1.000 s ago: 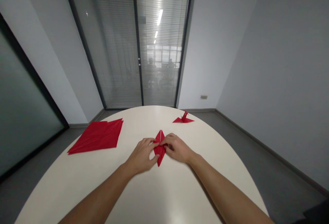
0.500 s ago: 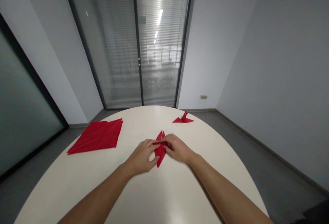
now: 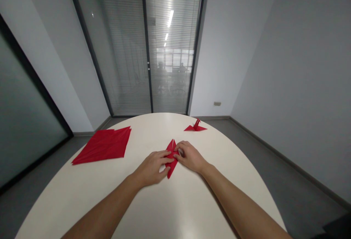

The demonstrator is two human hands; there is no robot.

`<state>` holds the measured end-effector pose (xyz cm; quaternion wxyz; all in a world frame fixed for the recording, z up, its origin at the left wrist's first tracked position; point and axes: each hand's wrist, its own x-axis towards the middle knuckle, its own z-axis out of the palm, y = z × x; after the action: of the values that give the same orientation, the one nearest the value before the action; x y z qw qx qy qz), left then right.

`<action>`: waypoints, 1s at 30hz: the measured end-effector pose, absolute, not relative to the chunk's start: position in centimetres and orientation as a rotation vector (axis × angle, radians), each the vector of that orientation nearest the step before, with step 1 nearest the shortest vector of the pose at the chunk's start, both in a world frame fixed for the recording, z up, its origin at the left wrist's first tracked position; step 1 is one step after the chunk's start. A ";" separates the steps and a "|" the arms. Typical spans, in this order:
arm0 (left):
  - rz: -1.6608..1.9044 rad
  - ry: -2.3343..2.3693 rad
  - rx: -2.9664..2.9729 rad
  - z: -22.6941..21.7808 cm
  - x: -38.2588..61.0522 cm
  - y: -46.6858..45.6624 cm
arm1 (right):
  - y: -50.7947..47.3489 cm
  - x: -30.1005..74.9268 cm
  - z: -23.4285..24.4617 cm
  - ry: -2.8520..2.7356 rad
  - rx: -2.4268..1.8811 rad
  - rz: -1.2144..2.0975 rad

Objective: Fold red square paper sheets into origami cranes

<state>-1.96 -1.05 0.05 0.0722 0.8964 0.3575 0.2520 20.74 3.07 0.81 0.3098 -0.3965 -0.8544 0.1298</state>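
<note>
A narrow, diamond-shaped piece of folded red paper (image 3: pixel 172 166) lies flat on the white table, with a slit at its far tip. My left hand (image 3: pixel 155 166) rests on its left side, fingers stretched over the middle and thumb apart near the close tip. At the right edge, my right hand (image 3: pixel 189 155) is closed, its thumb and forefinger pinching the paper. Part of the paper's middle is covered by my fingers. Beyond my right hand, a red origami crane (image 3: pixel 195 126) stands with its wings spread.
On the left of the round white table (image 3: pixel 153 209) lies a stack of red paper sheets (image 3: pixel 105 144). Past the table's far edge are glass panels with blinds (image 3: pixel 170 85). Grey-white walls stand on both sides.
My right fingers have drawn back slightly to the right, from the paper's middle to its right edge. My left fingers have shifted a little further onto the paper.
</note>
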 end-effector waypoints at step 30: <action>0.591 0.888 2.707 1.1 -2.5 -1.2 | 3.2 21.0 0.8 -2.287 -1.108 0.318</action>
<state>-2.46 -1.17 1.08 0.1155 0.9241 0.3032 0.2019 20.98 3.16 0.84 0.2862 -0.4144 -0.8557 0.1189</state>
